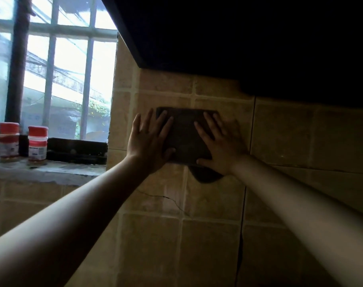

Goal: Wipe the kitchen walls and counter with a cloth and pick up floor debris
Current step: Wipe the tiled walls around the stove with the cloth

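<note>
Forearms entering from lower left and lower right of frame, converging at centre. Left hand (150, 141) flat, fingers spread, thumb hooked at the lower left edge of the cloth (184, 134); right hand (220, 143) likewise flat, palm over the cloth's right side. Neither hand closed around anything: both pressing, open-palmed, pinning the dark folded cloth against the tiled wall (290, 137) at centre frame, just below the dark overhang (238, 38) filling upper right. Loose corner of cloth hanging below the right wrist.

Step judged in hand: wall wiping, upper tiles beside the window (52, 69). Next move judged to call for steady two-handed pressure and a sweep along the tile rows, minding the hairline crack (166, 198) at lower centre.

Farther off, left of frame: two red-capped jars (23, 141) standing on the sill (52, 168).

Counter and floor debris out of view. Overhang too dark to identify. Cloth texture, soiling on tiles and jar labels not legible.
</note>
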Demonstrator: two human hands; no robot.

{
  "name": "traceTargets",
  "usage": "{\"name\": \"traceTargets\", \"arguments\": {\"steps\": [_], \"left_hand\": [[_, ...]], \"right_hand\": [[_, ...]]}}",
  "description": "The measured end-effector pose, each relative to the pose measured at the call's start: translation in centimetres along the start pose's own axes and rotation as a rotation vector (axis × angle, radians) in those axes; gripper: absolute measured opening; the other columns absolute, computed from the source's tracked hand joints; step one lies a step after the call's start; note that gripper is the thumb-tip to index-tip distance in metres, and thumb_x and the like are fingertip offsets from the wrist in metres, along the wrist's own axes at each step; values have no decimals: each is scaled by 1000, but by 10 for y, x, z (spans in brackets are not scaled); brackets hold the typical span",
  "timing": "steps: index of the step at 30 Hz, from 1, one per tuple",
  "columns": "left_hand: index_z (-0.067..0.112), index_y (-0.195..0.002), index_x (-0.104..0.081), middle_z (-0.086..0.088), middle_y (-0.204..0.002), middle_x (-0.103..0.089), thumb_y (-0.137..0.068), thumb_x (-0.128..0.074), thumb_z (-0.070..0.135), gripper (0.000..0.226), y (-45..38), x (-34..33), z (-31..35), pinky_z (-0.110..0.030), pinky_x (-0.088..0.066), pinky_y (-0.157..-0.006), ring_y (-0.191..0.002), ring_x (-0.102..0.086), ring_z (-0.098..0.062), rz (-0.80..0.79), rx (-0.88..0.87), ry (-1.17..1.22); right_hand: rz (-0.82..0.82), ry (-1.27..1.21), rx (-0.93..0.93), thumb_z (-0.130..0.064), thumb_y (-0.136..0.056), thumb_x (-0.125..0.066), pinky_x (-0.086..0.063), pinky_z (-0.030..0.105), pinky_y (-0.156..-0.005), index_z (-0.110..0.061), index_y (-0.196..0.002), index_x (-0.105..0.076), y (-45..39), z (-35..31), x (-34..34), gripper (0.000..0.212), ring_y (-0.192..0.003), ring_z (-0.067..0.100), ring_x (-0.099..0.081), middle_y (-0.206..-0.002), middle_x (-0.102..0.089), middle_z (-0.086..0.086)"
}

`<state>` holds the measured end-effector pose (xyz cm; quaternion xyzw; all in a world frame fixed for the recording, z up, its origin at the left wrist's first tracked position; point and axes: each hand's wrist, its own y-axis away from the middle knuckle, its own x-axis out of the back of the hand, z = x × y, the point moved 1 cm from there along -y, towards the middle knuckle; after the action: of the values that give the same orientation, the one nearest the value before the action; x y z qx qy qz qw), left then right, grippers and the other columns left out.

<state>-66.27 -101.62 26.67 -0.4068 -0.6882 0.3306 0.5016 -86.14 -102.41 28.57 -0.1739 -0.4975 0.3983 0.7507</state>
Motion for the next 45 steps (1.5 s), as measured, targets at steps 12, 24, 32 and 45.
{"name": "traceTargets", "arguments": {"steps": [12,24,32,45], "left_hand": [[9,-147,-27,-17,-153,-27,-80,-54,56,86,25,-31,-11,-46,-7,-108,-139,-28,-39,56,-4,-14],[4,-142,-33,-21,-146,-39,-65,-69,56,99,109,-68,-16,-46,-24,-105,-135,-37,-36,19,-8,-60],[2,-137,-38,-23,-141,-44,-56,-78,55,105,146,-79,-12,-43,-25,-101,-127,-46,-38,-73,-10,-18],[7,-142,-39,-20,-147,-38,-60,-72,60,103,72,-46,-32,-52,-32,-105,-132,-39,-41,-44,22,-31]], "right_hand": [[37,-28,2,-70,-82,-42,11,57,-111,-30,-147,20,4,-23,-16,98,-142,28,26,-154,31,5],[193,-75,12,-64,-58,-72,-12,55,-106,-22,-145,-35,42,-92,-79,103,-139,31,-17,-153,-30,13],[280,-48,29,-65,-46,-77,1,51,-106,-23,-138,-44,67,-115,-98,106,-134,29,-28,-145,-44,12],[102,79,109,-67,-84,-43,13,54,-109,-33,-148,14,17,-66,-35,93,-145,21,16,-157,23,-2]]}}
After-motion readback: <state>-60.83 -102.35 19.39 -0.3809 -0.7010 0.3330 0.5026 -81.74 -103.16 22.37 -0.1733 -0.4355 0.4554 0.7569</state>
